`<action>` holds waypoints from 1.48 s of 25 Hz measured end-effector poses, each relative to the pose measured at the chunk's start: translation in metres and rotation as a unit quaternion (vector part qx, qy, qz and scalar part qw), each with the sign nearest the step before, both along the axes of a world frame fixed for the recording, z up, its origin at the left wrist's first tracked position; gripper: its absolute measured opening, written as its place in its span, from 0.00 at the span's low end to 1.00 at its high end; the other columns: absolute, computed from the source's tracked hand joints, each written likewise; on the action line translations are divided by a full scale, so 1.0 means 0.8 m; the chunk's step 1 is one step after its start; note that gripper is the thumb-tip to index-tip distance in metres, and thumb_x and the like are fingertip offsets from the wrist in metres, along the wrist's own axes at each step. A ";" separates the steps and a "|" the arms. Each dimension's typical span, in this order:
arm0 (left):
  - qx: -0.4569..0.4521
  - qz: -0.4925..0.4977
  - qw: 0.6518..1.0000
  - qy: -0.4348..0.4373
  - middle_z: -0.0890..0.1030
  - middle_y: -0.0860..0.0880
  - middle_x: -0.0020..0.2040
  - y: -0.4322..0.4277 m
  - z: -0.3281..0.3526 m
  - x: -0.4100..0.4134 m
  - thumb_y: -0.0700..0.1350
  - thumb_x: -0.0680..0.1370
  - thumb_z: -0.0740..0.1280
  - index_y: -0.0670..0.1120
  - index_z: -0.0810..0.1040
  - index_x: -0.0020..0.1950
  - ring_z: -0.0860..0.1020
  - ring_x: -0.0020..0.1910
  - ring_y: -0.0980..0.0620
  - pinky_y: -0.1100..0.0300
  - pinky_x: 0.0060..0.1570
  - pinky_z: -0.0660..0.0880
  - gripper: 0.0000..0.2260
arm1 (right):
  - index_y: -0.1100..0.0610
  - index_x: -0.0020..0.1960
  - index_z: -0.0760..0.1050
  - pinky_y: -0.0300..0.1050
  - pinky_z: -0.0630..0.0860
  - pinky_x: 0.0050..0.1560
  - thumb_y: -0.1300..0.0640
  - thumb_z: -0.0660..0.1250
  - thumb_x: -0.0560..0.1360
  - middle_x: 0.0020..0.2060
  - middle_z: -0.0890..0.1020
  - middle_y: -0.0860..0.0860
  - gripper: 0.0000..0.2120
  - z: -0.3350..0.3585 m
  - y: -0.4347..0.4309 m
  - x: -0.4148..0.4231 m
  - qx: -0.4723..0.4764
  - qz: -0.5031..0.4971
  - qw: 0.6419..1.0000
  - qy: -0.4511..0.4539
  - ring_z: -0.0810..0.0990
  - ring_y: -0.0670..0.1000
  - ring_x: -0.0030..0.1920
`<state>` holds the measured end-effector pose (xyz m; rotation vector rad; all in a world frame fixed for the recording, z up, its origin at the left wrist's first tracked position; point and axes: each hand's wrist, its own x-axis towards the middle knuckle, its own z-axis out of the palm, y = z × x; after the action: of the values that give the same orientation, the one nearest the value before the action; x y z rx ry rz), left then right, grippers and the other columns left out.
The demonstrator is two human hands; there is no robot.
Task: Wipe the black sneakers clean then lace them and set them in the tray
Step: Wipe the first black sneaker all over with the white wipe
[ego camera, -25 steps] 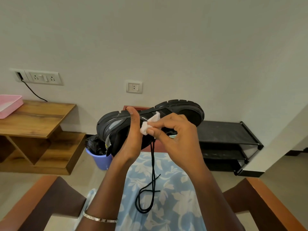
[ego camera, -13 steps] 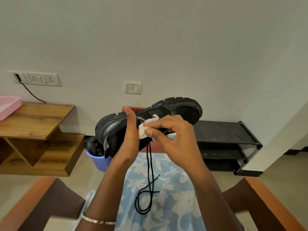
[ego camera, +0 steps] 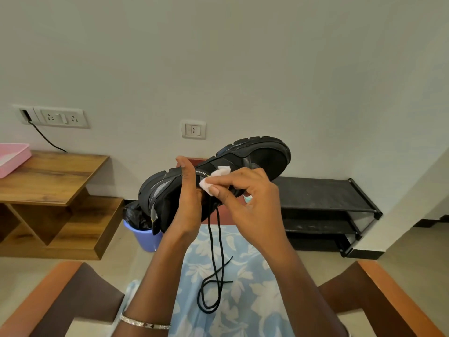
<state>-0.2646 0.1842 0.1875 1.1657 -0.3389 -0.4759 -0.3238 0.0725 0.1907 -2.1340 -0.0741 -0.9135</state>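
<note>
left hand (ego camera: 188,210) gripping sneaker (ego camera: 243,166), right hand (ego camera: 245,198) pinching wipe (ego camera: 213,177)

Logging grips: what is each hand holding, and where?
Left hand grips the black sneaker around its middle; right hand pinches the white wipe at its lower corner.

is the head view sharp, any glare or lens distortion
Head view: even soft light, no glare; the black sneaker and white wipe are sharp, the sneaker's side lettering partly readable; wide-angle bending tilts the socket plate at left and the shoe rack at right.
</note>
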 end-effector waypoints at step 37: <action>-0.165 0.007 0.980 0.108 0.81 0.37 0.56 0.001 -0.006 0.015 0.46 0.67 0.67 0.39 0.81 0.58 0.79 0.55 0.38 0.48 0.54 0.76 0.22 | 0.58 0.60 0.78 0.40 0.78 0.47 0.59 0.72 0.76 0.52 0.79 0.51 0.13 -0.018 -0.019 0.036 0.007 -0.149 0.981 -0.123 0.79 0.49 0.51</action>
<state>-0.2525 0.1849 0.1831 0.7849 -0.2114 -0.5079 -0.2948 0.0571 0.1759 -2.0416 0.1301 -1.3469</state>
